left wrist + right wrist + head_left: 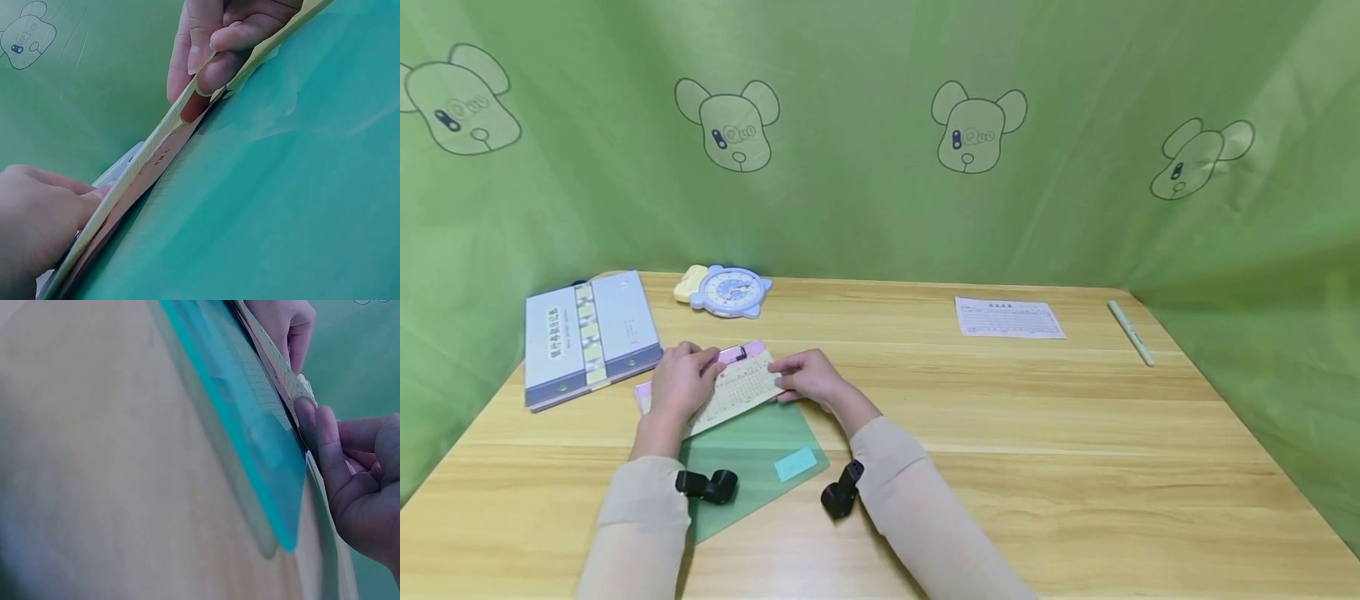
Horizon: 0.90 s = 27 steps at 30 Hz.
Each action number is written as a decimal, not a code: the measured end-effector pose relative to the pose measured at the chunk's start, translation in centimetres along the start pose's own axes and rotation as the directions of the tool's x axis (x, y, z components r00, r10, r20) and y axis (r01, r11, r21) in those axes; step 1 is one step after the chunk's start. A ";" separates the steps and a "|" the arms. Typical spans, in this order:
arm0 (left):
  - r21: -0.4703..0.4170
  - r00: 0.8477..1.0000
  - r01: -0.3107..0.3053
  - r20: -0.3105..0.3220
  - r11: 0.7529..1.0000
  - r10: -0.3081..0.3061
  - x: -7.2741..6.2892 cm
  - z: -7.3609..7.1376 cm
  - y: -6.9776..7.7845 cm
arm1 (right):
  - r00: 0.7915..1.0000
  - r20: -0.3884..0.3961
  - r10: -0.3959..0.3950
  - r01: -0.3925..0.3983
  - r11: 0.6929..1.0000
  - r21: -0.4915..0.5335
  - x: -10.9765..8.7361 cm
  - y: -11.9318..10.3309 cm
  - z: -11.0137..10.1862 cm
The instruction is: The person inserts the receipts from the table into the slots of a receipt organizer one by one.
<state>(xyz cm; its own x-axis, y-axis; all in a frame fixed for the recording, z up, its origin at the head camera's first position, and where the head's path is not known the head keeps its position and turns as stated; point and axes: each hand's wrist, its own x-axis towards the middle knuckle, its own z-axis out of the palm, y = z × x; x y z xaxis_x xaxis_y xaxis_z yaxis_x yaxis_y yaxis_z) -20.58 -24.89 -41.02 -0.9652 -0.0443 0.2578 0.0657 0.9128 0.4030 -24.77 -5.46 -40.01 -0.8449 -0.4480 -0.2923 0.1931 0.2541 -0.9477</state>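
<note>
A pink clipboard (pixel 755 347) with a dark clip lies at the left of the desk, a cream printed paper form (pixel 741 393) over it. My left hand (pixel 681 379) grips the clipboard's top edge beside the clip. At the form's right end, my right hand (pixel 808 375) pinches the paper, thumb and fingers on either side in the right wrist view. Layered sheets show beneath the form's edge in the left wrist view. A translucent green folder (pixel 737 475) with a light blue label (pixel 795 464) lies in front of the clipboard, overlapped by the form.
Stacked blue-and-white binders (pixel 617 312) lie at the far left. Behind the hands is a blue clock (pixel 730 292) beside a yellow bread-shaped item (pixel 691 283). A printed slip (pixel 1009 318) and a pale green pen (pixel 1130 332) lie at the right. A green curtain (pixel 865 208) borders the desk.
</note>
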 end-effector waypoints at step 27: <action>0.086 0.999 -0.042 -0.018 0.995 0.044 0.1 0.2 0.0 | 0.998 -0.029 -0.053 0.052 0.998 -0.044 1.5 -0.6 0.7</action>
<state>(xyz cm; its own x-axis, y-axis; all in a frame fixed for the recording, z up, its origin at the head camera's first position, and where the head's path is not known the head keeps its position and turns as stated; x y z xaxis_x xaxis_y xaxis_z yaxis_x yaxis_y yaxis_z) -20.69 -24.81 -41.14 -0.9565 -0.0114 0.2914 0.0846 0.9454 0.3147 -25.81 -6.93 -40.02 -0.8683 -0.4357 -0.2373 0.1269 0.2675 -0.9552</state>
